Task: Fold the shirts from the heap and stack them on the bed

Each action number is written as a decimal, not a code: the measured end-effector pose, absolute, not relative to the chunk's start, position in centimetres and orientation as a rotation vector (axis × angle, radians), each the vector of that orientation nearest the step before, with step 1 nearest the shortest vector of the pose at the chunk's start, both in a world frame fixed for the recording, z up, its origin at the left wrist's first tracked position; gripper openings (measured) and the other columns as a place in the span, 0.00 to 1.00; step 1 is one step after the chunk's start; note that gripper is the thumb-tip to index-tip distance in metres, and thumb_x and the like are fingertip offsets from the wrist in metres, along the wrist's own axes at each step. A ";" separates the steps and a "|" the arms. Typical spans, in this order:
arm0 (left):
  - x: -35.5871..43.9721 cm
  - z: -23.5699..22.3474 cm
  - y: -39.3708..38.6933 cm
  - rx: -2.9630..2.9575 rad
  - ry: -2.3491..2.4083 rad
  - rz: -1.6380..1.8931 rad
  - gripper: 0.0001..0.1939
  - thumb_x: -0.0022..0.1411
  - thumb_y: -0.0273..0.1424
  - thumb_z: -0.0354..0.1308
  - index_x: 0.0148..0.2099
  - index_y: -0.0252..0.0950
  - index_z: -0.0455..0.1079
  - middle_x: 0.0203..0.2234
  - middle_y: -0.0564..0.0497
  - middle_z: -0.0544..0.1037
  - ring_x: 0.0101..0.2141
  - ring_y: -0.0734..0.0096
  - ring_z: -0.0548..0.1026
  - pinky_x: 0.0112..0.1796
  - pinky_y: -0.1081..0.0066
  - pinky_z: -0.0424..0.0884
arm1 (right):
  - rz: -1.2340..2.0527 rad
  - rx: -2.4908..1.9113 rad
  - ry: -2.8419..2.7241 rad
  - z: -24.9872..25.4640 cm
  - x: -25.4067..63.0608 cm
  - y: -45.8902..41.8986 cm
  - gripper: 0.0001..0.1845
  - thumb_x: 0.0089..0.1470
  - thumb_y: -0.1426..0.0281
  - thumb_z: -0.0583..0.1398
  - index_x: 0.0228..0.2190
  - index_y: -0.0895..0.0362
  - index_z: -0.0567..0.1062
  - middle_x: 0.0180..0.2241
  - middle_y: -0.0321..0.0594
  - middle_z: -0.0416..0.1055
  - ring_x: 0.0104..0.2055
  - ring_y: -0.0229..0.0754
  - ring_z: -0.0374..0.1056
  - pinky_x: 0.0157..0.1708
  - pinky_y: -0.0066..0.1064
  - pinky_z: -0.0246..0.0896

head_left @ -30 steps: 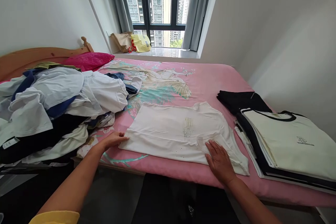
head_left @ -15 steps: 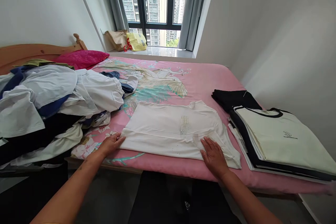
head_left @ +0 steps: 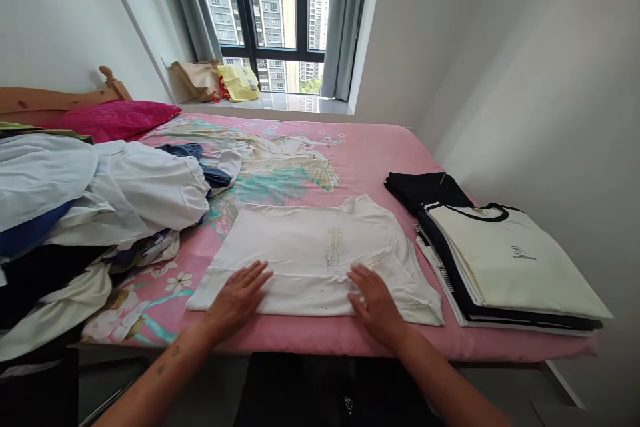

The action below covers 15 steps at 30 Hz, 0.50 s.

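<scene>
A white T-shirt lies folded lengthwise on the bed in front of me, its sleeve and neck end toward the right. Small printed lettering shows on its upper layer. My left hand is over the shirt's near left part, fingers stretched out and holding nothing. Over the near right part is my right hand, its fingers spread and empty. Whether either palm presses on the cloth I cannot tell.
A heap of loose clothes covers the bed's left side, near a magenta pillow. On the right stands a stack of folded shirts with black folded clothing behind it. Paper bags rest on the windowsill beyond the pink bedsheet.
My left hand has moved right from the shirt's left hem onto the cloth. My right hand has shifted slightly toward the shirt's middle. The view has turned a little to the right.
</scene>
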<state>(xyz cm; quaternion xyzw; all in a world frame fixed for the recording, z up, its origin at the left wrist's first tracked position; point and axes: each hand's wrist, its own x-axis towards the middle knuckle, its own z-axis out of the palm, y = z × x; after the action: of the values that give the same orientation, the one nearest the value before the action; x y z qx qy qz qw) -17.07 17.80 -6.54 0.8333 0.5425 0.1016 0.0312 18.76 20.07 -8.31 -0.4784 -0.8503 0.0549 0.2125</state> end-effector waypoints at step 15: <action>-18.1 -9.3 28.9 2.286 1.833 0.004 0.32 0.61 0.49 0.43 0.66 0.47 0.46 0.65 0.50 0.44 0.64 0.57 0.43 0.59 0.48 0.36 | 0.228 -1.476 -2.475 -8.8 19.8 32.6 0.28 0.62 0.59 0.42 0.59 0.56 0.57 0.62 0.43 0.51 0.65 0.44 0.41 0.62 0.46 0.38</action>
<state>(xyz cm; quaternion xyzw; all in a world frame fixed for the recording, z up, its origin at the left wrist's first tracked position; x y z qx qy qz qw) -18.12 28.89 -9.27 0.7759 0.6220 0.0013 0.1057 19.78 32.64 -8.77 -0.5065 -0.8495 0.0784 0.1252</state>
